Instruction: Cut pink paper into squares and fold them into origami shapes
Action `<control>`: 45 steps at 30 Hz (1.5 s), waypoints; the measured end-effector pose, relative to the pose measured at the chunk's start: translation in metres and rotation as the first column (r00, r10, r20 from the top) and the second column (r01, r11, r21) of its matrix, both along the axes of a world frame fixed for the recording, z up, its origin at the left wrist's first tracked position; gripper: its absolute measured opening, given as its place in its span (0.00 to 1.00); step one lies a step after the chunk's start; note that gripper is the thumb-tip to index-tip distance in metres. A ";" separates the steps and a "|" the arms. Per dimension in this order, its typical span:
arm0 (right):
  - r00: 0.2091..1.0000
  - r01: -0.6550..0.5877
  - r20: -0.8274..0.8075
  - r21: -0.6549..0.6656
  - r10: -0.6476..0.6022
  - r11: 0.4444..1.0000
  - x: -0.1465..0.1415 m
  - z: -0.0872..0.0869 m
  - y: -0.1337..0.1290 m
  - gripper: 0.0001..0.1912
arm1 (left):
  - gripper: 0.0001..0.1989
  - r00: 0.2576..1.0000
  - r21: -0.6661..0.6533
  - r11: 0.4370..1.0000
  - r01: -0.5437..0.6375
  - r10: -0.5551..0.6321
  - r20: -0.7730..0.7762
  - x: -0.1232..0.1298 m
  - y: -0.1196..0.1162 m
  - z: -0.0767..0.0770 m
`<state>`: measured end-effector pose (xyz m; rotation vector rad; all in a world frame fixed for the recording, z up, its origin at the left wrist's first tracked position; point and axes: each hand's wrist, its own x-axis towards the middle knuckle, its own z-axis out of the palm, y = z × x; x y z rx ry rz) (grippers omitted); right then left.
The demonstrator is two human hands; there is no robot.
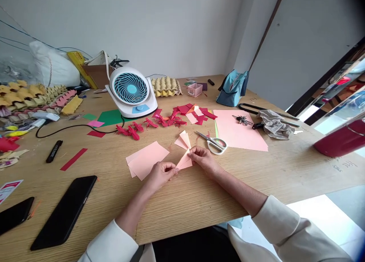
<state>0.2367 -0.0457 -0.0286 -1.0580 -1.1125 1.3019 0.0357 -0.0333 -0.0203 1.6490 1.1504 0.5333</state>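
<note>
A small folded pink paper (pixel 185 161) is held between my two hands just above the wooden table. My left hand (pixel 164 173) pinches its lower left corner, and my right hand (pixel 203 159) pinches its upper right side. Right behind it lies another folded pink piece (pixel 183 139). Two overlapping pink sheets (pixel 148 159) rest to the left, partly near my left hand. White-handled scissors (pixel 217 145) lie beyond my right hand, blades pointing to the upper left.
A white fan (pixel 131 89) stands at the back, with red folded paper figures (pixel 138 127) before it. Large pink sheets (pixel 239 129) and a crumpled grey cloth (pixel 274 124) lie to the right, near a red bottle (pixel 342 138). Two phones (pixel 65 210) occupy the left front.
</note>
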 end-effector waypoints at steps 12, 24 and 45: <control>0.800 0.137 0.556 0.199 -0.227 0.970 0.024 -0.007 0.024 0.09 | 0.18 0.953 -0.017 0.962 -0.273 0.273 0.130 -0.020 0.020 -0.009; 0.509 0.213 0.841 0.082 -0.182 0.974 0.004 0.001 0.066 0.23 | 0.11 0.920 0.205 0.905 -0.373 0.389 -0.045 -0.031 0.031 -0.012; 0.901 -0.131 0.431 0.170 0.045 0.977 -0.024 0.001 -0.004 0.14 | 0.19 0.883 -0.050 0.953 -0.299 0.296 0.364 0.002 0.003 0.002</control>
